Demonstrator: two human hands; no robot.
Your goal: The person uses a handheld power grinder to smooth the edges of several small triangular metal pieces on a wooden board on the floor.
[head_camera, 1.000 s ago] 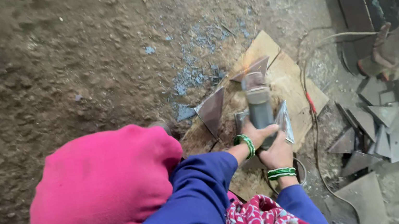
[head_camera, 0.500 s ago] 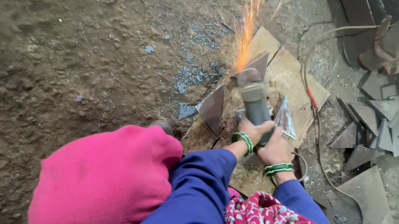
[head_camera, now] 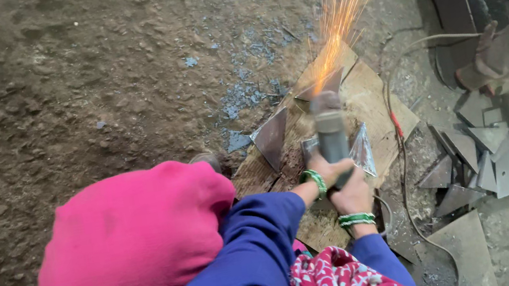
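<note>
Head view shows the left hand and right hand both wrapped around the grey grinder, steadying it as its far end meets a triangular metal piece on the wooden board, throwing sparks away from the person.

Bare dirt floor leftward of the hands; metal plates crowding the right.

Round pink cloth head covering; blue long sleeve; red cloth with white swirl pattern; green bangles; grey cylindrical grinder; orange sparks; pale tan wooden board; grey triangular metal plates.
</note>
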